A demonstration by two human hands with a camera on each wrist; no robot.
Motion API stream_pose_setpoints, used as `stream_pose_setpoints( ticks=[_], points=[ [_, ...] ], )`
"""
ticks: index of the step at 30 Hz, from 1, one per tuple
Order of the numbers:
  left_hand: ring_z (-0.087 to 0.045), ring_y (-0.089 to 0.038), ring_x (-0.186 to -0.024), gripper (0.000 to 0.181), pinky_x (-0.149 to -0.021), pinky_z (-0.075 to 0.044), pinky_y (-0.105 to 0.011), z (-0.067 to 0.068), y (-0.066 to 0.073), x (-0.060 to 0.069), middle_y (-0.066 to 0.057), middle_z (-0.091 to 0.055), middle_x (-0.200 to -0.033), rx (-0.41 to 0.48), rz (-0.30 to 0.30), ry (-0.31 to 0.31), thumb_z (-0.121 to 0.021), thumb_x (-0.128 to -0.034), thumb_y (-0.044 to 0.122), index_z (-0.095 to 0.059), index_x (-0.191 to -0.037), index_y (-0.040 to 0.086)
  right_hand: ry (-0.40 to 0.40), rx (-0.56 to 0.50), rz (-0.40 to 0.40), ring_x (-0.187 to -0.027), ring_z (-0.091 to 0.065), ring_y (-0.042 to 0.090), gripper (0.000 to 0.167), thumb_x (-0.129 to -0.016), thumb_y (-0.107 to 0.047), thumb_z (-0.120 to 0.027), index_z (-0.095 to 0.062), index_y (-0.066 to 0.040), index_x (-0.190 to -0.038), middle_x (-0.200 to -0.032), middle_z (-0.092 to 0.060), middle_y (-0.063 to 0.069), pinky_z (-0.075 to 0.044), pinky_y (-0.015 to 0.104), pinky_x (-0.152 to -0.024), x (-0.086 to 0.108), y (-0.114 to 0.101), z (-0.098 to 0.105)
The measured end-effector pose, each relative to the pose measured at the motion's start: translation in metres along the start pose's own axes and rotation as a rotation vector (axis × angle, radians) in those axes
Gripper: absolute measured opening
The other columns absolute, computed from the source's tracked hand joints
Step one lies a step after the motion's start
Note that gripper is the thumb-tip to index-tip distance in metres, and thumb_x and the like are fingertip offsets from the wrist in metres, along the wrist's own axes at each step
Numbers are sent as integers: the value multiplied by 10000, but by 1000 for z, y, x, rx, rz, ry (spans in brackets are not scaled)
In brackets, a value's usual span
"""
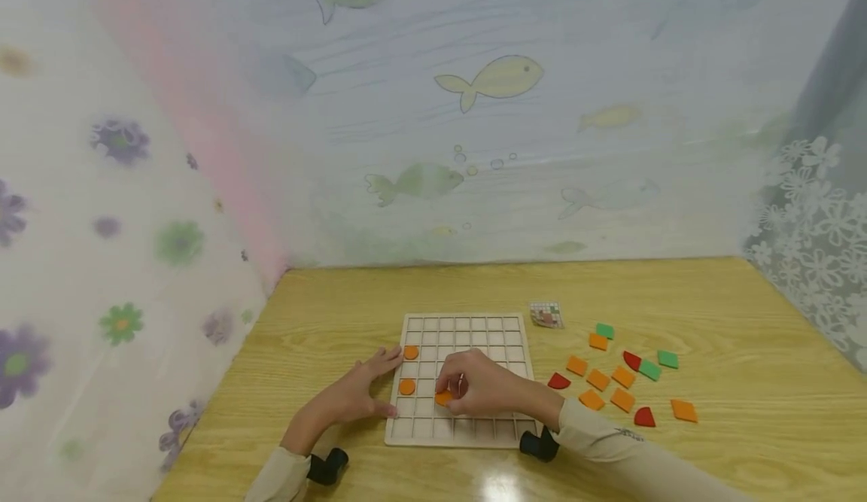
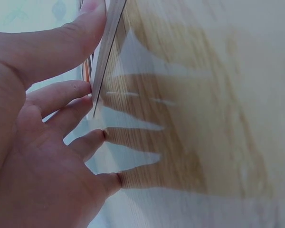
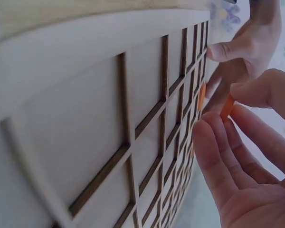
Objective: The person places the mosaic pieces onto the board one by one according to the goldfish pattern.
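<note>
A pale wooden grid board [image 1: 463, 439] lies on the table. Two orange discs sit in cells near its left side, an upper one [image 1: 411, 352] and a lower one [image 1: 407, 387]. My right hand [image 1: 484, 385] pinches an orange piece [image 1: 443, 398] over the board's lower left part; in the right wrist view the piece [image 3: 227, 107] shows edge-on between thumb and fingers of my right hand [image 3: 251, 156]. My left hand [image 1: 352, 393] touches the board's left edge with spread fingers; the left wrist view shows the hand [image 2: 52, 137] with its fingertips at the board's side [image 2: 107, 54].
Right of the board lie loose pieces: several orange squares [image 1: 598, 379], green ones [image 1: 667, 359] and red quarter-circles [image 1: 645, 417]. A small patterned card [image 1: 546, 314] is by the board's upper right corner. Patterned fabric walls [image 1: 474, 208] stand behind and left of the table [image 1: 339, 291].
</note>
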State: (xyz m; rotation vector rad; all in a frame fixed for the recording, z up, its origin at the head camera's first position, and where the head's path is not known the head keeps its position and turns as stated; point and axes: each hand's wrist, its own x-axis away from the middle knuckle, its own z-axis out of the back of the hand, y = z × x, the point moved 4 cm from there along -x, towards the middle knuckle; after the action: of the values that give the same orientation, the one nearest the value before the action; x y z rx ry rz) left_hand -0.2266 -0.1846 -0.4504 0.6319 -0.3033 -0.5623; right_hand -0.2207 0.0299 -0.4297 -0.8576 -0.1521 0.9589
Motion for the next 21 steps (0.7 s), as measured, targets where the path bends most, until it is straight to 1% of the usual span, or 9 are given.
stream_pose_setpoints(
  ticks=[7, 12, 18, 21],
  points=[
    [-110, -422, -1402, 820, -1037, -43, -697, -1, -1, 0, -164, -228, -1535, -3, -5, 2, -778, -782, 207, -350, -1454, 13, -61, -21, 0, -687, -586, 93, 109, -771, -58, -751, -704, -72, -869, -821, -634, 12, -491, 152, -615, -13, -1, -11],
    [-95, -428, -1402, 821, -1029, -37, -705, -2, -2, 1, -165, -220, -1537, 11, -6, -8, -779, -779, 213, -354, -1448, 2, -107, 21, -26, -671, -562, 34, 75, -787, -67, -745, -711, -77, -852, -816, -632, -7, -473, 134, -607, -21, -1, -19],
    [-84, -434, -1401, 810, -1022, -18, -712, -1, -1, 1, -169, -211, -1538, 44, -19, -13, -772, -784, 192, -351, -1442, -21, -118, 57, -66, -656, -545, 1, 56, -779, -62, -746, -725, -74, -829, -802, -626, -25, -464, 133, -590, -26, -4, -21],
    [-84, -435, -1401, 808, -1024, -18, -709, 0, 0, 1, -172, -213, -1538, 40, -22, -18, -771, -786, 193, -351, -1442, -21, -115, 89, -46, -655, -529, -14, 46, -784, -58, -748, -737, -67, -828, -791, -621, -36, -451, 118, -591, -28, -5, -23]
  ],
)
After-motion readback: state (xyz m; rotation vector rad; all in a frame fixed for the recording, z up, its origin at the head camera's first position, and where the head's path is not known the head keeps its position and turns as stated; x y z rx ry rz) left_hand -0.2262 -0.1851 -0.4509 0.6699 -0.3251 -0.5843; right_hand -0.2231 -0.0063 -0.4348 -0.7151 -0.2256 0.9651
